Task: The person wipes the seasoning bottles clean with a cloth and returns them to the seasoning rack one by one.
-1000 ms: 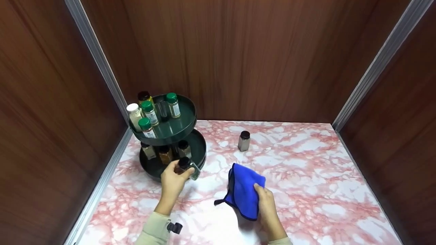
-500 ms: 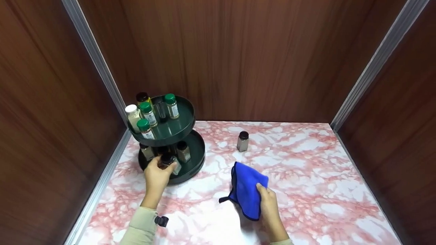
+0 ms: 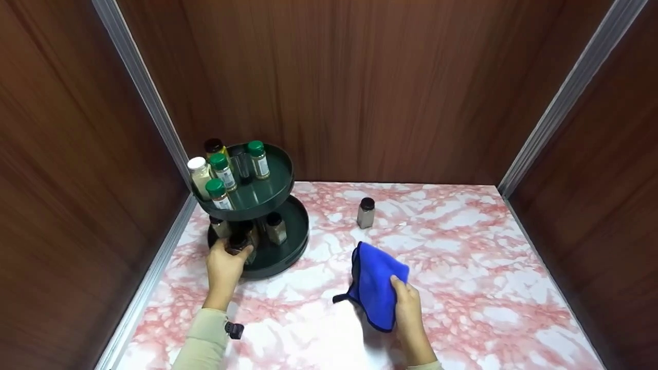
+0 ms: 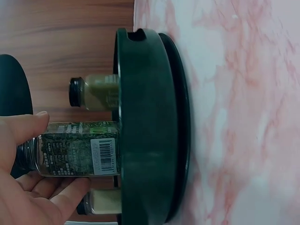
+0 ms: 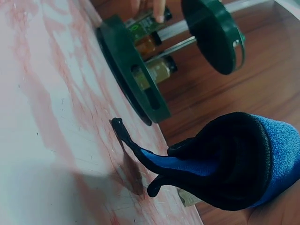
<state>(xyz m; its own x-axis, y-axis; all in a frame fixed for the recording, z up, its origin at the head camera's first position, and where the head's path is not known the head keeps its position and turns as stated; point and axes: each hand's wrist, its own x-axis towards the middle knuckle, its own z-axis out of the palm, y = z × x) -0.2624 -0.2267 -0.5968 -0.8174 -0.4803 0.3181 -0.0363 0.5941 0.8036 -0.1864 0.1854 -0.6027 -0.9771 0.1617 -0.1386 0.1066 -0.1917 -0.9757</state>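
My left hand (image 3: 224,267) grips a spice jar (image 4: 77,150) with a dark cap near its top, at the front of the lower tier (image 3: 280,264) of a dark green two-tier rack. In the left wrist view the jar's barcode label faces the camera, and its base is at the tier's rim, partly hidden behind it. My right hand (image 3: 408,306) holds a folded blue cloth (image 3: 378,288) with black edging, raised over the table; its black loop (image 5: 119,126) hangs toward the left.
Several jars, mostly green-capped, stand on the upper tier (image 3: 264,195). Dark-capped jars (image 3: 277,231) share the lower tier. Another dark-capped jar (image 3: 366,216) stands alone on the marbled table (image 3: 462,288). Wood-grain panels (image 3: 339,92) enclose the back and sides.
My left hand has carried the spice jar leftward, from beside the rack onto the front left of its lower tier. The right hand with the cloth has shifted slightly right.
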